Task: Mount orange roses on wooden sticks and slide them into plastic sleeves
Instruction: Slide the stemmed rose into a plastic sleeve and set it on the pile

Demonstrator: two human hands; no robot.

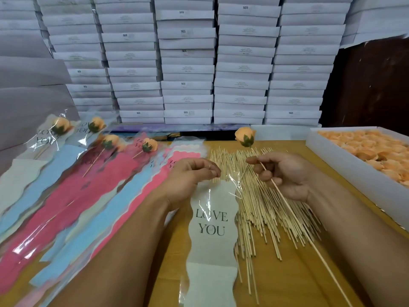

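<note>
My right hand (285,173) pinches a long wooden stick (294,216) with an orange rose (244,135) mounted on its far tip, held above the loose pile of sticks (263,209). My left hand (190,176) pinches the top edge of a white plastic sleeve (212,229) printed "LOVE YOU", which lies flat on the table between my forearms. The rose is beyond the sleeve's top end and outside it.
Sleeved roses (104,142) lie on a fan of pink, blue and white sleeves (88,196) at the left. A white tray of orange rose heads (367,149) stands at the right. Stacked white boxes (188,63) wall off the back of the wooden table (294,273).
</note>
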